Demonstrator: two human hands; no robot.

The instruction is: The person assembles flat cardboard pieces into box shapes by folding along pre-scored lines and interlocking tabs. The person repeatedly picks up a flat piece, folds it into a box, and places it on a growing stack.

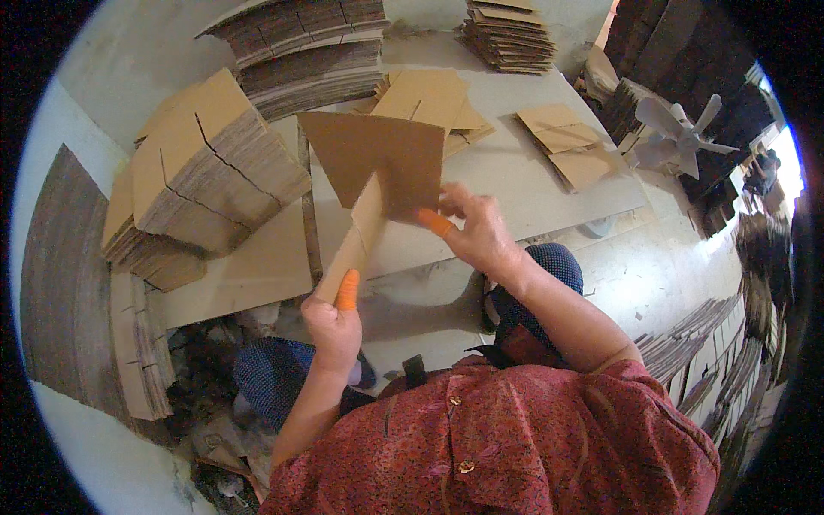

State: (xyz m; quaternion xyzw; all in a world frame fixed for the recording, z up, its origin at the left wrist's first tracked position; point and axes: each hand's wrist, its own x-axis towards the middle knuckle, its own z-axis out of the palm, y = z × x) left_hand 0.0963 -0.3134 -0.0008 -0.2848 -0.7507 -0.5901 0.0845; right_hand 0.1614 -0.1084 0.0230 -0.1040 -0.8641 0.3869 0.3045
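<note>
My left hand [333, 330], an orange cover on its thumb, grips the lower end of a narrow cardboard piece [356, 245] seen nearly edge-on. The upper end of that piece meets a wider brown cardboard sheet [378, 154] standing up above the table. Whether the two are slotted together or only touching, I cannot tell. At the sheet's lower right edge is my right hand [476, 227]. Its orange-covered digit lies over the front of the sheet, and the other fingers curl at the edge, slightly blurred.
A pale table [524, 202] bears a tall slotted cardboard stack [215, 163] at left and loose cut pieces [421, 94] behind the sheet. More pieces [566, 146] lie at right. Further stacks [309, 51] stand at the back. A white fan [678, 137] is at far right.
</note>
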